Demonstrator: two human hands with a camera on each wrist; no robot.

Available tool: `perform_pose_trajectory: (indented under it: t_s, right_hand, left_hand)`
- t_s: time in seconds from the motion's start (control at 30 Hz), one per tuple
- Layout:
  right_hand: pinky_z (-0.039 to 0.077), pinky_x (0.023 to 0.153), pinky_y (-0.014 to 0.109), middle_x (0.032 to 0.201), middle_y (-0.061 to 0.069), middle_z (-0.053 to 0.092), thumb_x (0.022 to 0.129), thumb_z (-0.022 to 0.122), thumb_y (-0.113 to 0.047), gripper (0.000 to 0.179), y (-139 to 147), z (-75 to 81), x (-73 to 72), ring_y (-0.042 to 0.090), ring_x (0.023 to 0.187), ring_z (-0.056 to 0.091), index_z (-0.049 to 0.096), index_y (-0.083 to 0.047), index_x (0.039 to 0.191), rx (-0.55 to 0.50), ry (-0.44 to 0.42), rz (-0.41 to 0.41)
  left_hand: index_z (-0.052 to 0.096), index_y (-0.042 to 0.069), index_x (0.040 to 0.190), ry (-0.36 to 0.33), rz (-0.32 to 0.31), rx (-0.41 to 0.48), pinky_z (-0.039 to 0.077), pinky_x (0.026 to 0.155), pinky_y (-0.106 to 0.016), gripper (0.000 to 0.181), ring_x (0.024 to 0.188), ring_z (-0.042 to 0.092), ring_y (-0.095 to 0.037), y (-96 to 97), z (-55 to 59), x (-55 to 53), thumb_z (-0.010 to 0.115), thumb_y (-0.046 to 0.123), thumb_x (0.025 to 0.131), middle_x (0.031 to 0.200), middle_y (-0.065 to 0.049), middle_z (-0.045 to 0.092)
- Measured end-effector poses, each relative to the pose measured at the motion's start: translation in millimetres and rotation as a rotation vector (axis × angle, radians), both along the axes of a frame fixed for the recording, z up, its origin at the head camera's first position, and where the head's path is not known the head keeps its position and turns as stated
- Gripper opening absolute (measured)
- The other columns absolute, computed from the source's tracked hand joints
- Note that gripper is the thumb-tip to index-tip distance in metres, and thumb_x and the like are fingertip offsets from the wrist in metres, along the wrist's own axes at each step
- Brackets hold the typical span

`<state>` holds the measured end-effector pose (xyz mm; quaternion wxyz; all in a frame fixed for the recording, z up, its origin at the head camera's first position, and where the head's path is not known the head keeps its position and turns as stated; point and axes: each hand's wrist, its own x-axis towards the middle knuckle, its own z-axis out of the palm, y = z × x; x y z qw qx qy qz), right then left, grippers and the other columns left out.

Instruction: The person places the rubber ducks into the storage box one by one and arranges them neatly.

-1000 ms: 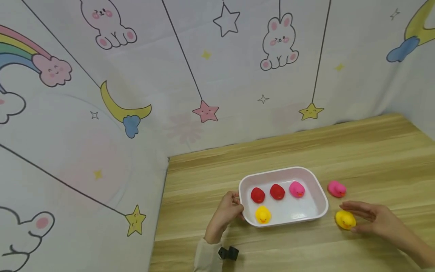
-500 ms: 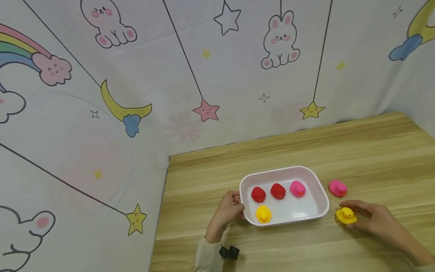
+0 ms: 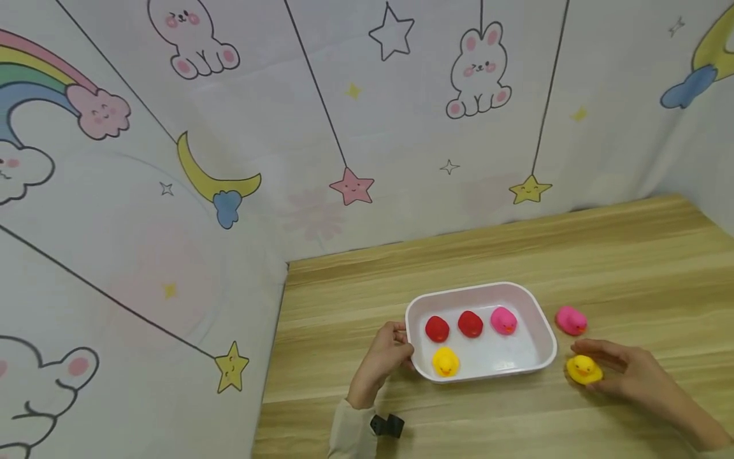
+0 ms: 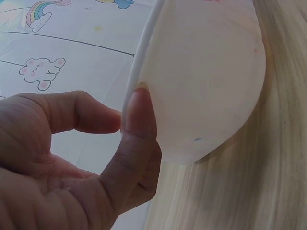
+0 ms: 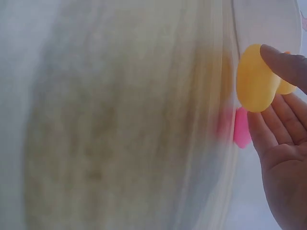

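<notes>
My left hand (image 3: 378, 363) pinches the left rim of a white tray (image 3: 539, 325) between thumb and fingers; the left wrist view shows the thumb and a finger (image 4: 139, 115) meeting across the tray's edge. Inside the tray sit two red rubber ducks (image 3: 438, 329), a pink one (image 3: 504, 320) and a yellow one (image 3: 445, 362). To the right of the tray, my right hand (image 3: 636, 376) holds another yellow rubber duck (image 3: 584, 370) between thumb and fingers. In the right wrist view the thumb lies on this yellow duck (image 5: 254, 79), with the fingers on its other side.
A second pink duck (image 3: 571, 320) sits on the wooden table (image 3: 487, 421) right of the tray, just beyond my right hand. A cloth wall (image 3: 401, 140) printed with rabbits and stars borders the table at the back and left. A black device (image 3: 387, 426) is by my left wrist.
The yellow duck by my right hand has turned to face the front, and my thumb and fingers have closed about it. My left hand stays on the tray. The head view has shifted slightly.
</notes>
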<state>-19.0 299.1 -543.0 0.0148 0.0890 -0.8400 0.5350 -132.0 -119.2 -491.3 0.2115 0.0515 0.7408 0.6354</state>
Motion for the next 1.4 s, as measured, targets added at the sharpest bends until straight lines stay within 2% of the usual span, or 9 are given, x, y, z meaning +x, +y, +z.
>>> perform_pose_trajectory:
  t_s: [0.2, 0.37, 0.57, 0.73, 0.87, 1.07, 1.4]
  right_hand:
    - [0.048, 0.087, 0.004, 0.122, -0.021, 0.066, 0.075, 0.079, 0.011, 0.057, 3, 7.2, 3.7, -0.014, 0.112, 0.053, 0.059, 0.012, 0.128, -0.026, -0.019, -0.019]
    - [0.048, 0.088, 0.005, 0.126, -0.018, 0.066, 0.079, 0.077, 0.010, 0.057, 11, 20.7, 2.7, -0.014, 0.115, 0.051, 0.057, 0.008, 0.132, -0.028, -0.015, -0.001]
    - [0.056, 0.080, 0.011, 0.127, -0.020, 0.065, 0.081, 0.075, 0.011, 0.058, 24, 38.5, -2.0, -0.016, 0.114, 0.051, 0.057, 0.003, 0.135, -0.055, -0.063, -0.023]
    - [0.060, 0.076, 0.017, 0.125, -0.021, 0.065, 0.081, 0.075, 0.012, 0.057, 26, 49.9, -9.6, -0.015, 0.112, 0.052, 0.058, 0.003, 0.135, -0.058, -0.073, -0.038]
    - [0.058, 0.078, 0.014, 0.124, -0.022, 0.065, 0.081, 0.076, 0.010, 0.058, 24, 56.1, -16.6, -0.015, 0.111, 0.053, 0.057, 0.004, 0.136, -0.046, -0.064, -0.034]
    - [0.056, 0.080, 0.011, 0.125, -0.021, 0.065, 0.079, 0.077, 0.010, 0.058, 20, 63.7, -23.9, -0.013, 0.111, 0.055, 0.057, 0.005, 0.134, -0.025, -0.029, -0.002]
    - [0.057, 0.080, 0.014, 0.125, -0.019, 0.066, 0.079, 0.079, 0.007, 0.062, 8, 80.1, -41.5, -0.011, 0.112, 0.057, 0.058, 0.003, 0.136, -0.019, 0.001, 0.046]
  left_hand:
    - [0.043, -0.019, 0.124, 0.003, 0.003, 0.002, 0.060, 0.050, -0.029, 0.052, 0.063, 0.053, -0.016, -0.2, -0.8, -0.3, 0.054, -0.012, 0.074, 0.085, -0.010, 0.051]
    - [0.043, -0.019, 0.124, 0.007, 0.003, 0.004, 0.061, 0.051, -0.031, 0.051, 0.063, 0.053, -0.015, -0.6, 1.5, 0.5, 0.055, -0.012, 0.074, 0.085, -0.010, 0.051]
    - [0.043, -0.019, 0.124, -0.008, -0.005, 0.006, 0.061, 0.052, -0.030, 0.052, 0.064, 0.053, -0.016, -1.2, 2.1, 1.2, 0.055, -0.013, 0.074, 0.085, -0.011, 0.050]
    - [0.043, -0.019, 0.125, -0.009, -0.004, 0.003, 0.061, 0.053, -0.032, 0.052, 0.065, 0.054, -0.017, -3.1, 1.8, 0.4, 0.055, -0.013, 0.075, 0.086, -0.010, 0.051]
    - [0.043, -0.019, 0.123, -0.004, 0.000, 0.012, 0.061, 0.052, -0.030, 0.051, 0.065, 0.054, -0.017, -4.5, 1.4, -0.3, 0.055, -0.015, 0.074, 0.086, -0.010, 0.051]
    - [0.042, -0.019, 0.124, -0.021, 0.002, 0.044, 0.059, 0.051, -0.024, 0.051, 0.067, 0.054, -0.017, -5.1, 0.3, -0.2, 0.056, -0.017, 0.074, 0.087, -0.012, 0.051]
    - [0.042, -0.019, 0.124, -0.033, 0.000, 0.056, 0.060, 0.052, -0.026, 0.051, 0.066, 0.054, -0.015, -3.4, 1.8, -0.3, 0.056, -0.017, 0.075, 0.088, -0.013, 0.051]
